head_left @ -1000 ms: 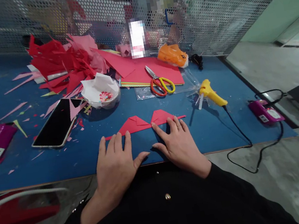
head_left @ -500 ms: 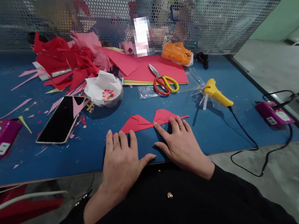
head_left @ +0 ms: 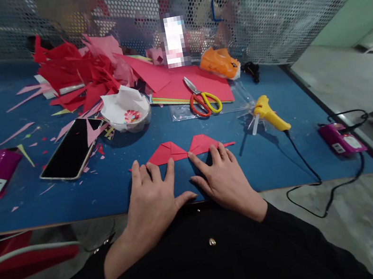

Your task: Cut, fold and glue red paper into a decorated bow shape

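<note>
A folded red paper piece (head_left: 170, 151) lies flat near the table's front edge, with two peaked halves that meet at a narrow middle. My left hand (head_left: 151, 196) rests palm down at its left half, fingers stretched out and fingertips along the lower edge. On the right half lies my right hand (head_left: 224, 176), also palm down with fingers spread; its index fingertip touches the narrow middle. Both thumbs point inward on the blue table (head_left: 182, 178). The fingertips cover parts of the paper's lower edge.
Behind the paper are scissors (head_left: 204, 99) on red sheets (head_left: 212, 79), and a bowl (head_left: 139, 119) lined with white paper. A phone (head_left: 71, 152) and red scraps (head_left: 76, 67) are on the left. A yellow glue gun (head_left: 271, 115) and a purple power strip (head_left: 341, 138) stand right.
My left index finger has slid slightly right along the paper's lower edge. The view has shifted a little; the paper and my right hand stay about as they were.
</note>
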The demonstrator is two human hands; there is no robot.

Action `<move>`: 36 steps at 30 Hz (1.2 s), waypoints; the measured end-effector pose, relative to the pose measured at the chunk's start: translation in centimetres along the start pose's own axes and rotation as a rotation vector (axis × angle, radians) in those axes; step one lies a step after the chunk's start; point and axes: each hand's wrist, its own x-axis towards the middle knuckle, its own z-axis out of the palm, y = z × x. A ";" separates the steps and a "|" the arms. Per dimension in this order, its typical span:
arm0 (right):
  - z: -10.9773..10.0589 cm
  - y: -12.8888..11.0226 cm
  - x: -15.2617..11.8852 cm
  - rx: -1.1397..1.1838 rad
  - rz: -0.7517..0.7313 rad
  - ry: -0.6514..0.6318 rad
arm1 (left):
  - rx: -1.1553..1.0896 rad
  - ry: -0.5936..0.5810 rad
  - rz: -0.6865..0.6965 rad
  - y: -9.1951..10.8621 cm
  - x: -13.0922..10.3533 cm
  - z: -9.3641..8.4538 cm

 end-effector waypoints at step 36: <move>0.4 -0.2 -0.1 -0.003 0.020 0.044 | 0.059 0.035 0.002 0.1 0.1 -0.2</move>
